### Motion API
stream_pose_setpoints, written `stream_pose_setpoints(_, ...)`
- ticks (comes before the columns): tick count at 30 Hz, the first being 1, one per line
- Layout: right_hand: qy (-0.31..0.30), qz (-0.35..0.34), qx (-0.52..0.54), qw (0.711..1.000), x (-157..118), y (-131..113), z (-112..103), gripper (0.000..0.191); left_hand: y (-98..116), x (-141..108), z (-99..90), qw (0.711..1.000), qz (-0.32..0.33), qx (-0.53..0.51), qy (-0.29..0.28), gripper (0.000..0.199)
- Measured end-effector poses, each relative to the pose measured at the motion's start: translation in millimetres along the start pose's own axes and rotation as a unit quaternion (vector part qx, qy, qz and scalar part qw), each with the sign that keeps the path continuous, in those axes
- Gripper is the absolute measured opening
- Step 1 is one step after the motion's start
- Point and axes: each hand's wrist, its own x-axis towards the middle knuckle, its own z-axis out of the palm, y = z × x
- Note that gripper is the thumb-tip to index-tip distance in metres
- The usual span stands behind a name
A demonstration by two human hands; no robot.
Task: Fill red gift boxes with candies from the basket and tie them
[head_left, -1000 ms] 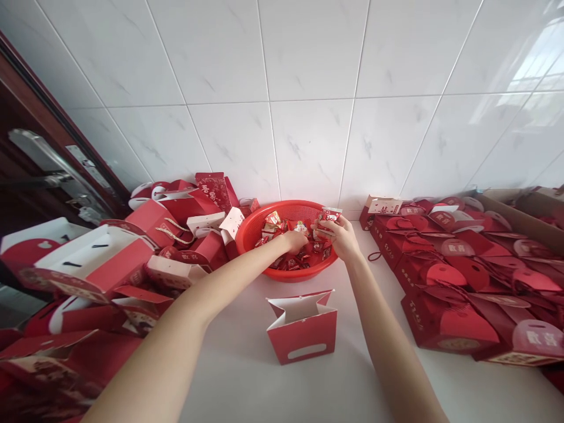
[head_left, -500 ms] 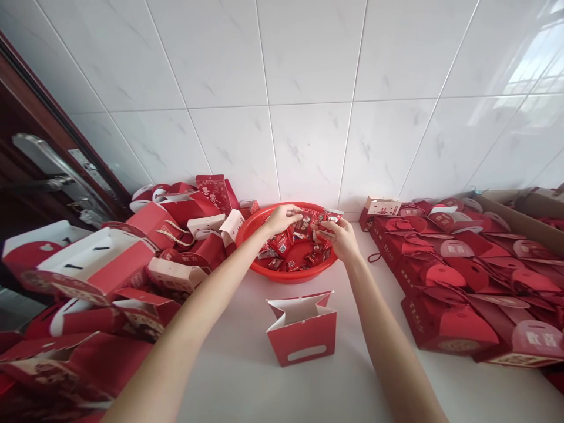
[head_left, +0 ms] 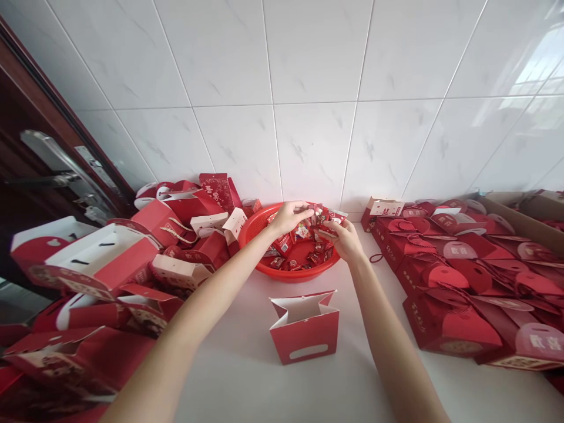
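Note:
A red plastic basket (head_left: 291, 276) stands against the tiled wall, with several red-wrapped candies (head_left: 285, 242) lying in it. Over the basket, my left hand (head_left: 291, 217) pinches a small wrapped candy (head_left: 316, 214) between thumb and fingers. My right hand (head_left: 346, 239) is closed on red and white candy packets (head_left: 337, 217) at the basket's right side. The two hands are close together, almost touching. In front of the basket an open red paper gift box (head_left: 306, 335) stands upright, its white inside showing at the top.
Open and half-folded red gift boxes (head_left: 99, 258) are heaped on the left. Closed red boxes (head_left: 445, 314) stand in rows on the right, beside a cardboard carton (head_left: 502, 214). A small dark red cord loop (head_left: 376, 258) lies on the white tabletop (head_left: 247, 364). A door handle (head_left: 53, 158) is at far left.
My left hand has lifted a candy from the basket and moved right, toward my right hand. My right hand stays closed on its packets. The view has shifted slightly.

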Motion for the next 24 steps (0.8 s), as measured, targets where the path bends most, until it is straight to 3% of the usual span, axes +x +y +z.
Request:
stream_pose_setpoints(4,-0.012,0.009,0.000,1.000,-1,-1,0,0.035,9,-3,-7.6,0.997,-0.043,-0.007,-0.062,0.045)
stream_pose_setpoints(7,0.002,0.012,-0.001,1.000,0,-1,0,0.031,12,-10,-18.7,0.975,-0.143,0.076,-0.152,0.048)
stream_pose_setpoints(11,0.021,0.016,0.006,1.000,-1,-1,1,0.030,-4,-25,-19.1,0.852,-0.286,0.327,-0.291,0.033)
stream_pose_setpoints(13,0.020,0.018,0.007,1.000,-1,-2,1,0.030,-18,-31,-8.6,0.830,-0.295,0.373,-0.291,0.025)
stream_pose_setpoints(18,0.016,0.013,-0.002,1.000,-2,-1,1,0.030,-47,-33,21.7,0.820,-0.297,0.408,-0.269,0.022)
stream_pose_setpoints(21,0.008,0.004,-0.009,1.000,-2,0,0,0.029,-50,-27,23.8,0.826,-0.310,0.390,-0.263,0.024)
stream_pose_setpoints(24,0.006,-0.004,-0.009,1.000,-2,0,0,0.029,-46,-19,15.4,0.855,-0.302,0.347,-0.239,0.022)
